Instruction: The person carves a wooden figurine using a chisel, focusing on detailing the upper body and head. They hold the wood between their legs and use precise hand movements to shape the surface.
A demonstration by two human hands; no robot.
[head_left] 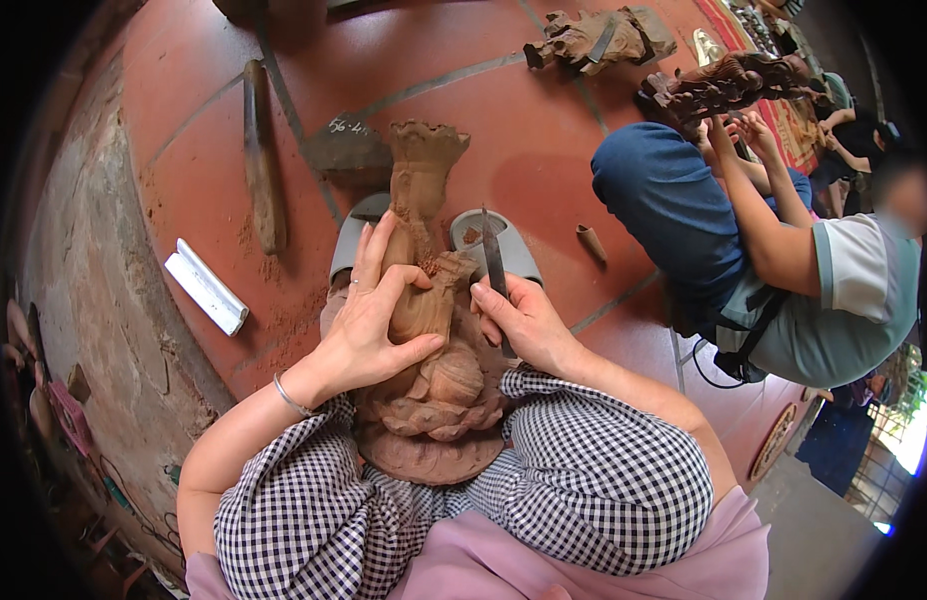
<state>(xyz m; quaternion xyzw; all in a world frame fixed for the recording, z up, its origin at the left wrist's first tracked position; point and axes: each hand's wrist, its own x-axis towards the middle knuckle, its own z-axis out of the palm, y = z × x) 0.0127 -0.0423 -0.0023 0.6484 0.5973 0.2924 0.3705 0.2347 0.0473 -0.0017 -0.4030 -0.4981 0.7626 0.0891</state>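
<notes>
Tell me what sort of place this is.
Probably a wood-carving workshop: the left hand steadies a carved wooden figure, the right hand holds a chisel, and another carving lies on the floor.

Carving (423, 300) btwn knees, chisel (494, 262) right, mallet (263, 160) left
</notes>
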